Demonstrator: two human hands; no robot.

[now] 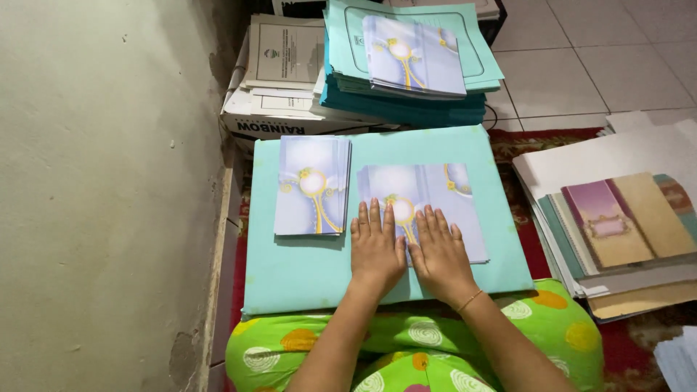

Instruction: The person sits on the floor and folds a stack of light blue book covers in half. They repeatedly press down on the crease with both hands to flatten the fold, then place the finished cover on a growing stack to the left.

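A pale blue printed sheet with a gold ornament (435, 196) lies spread on a turquoise board (305, 268) that rests on my lap. My left hand (376, 247) and my right hand (439, 250) press flat on the sheet's near half, side by side with fingers extended. To the left on the board sits a stack of folded sheets of the same print (312, 187), apart from my hands.
A further pile of the blue printed sheets (414, 56) tops a turquoise paper stack (406, 101) ahead, beside a cardboard box with papers (279, 80). Stacked paper and purple-and-tan cards (624, 218) lie at right on a red rug. A wall runs along the left.
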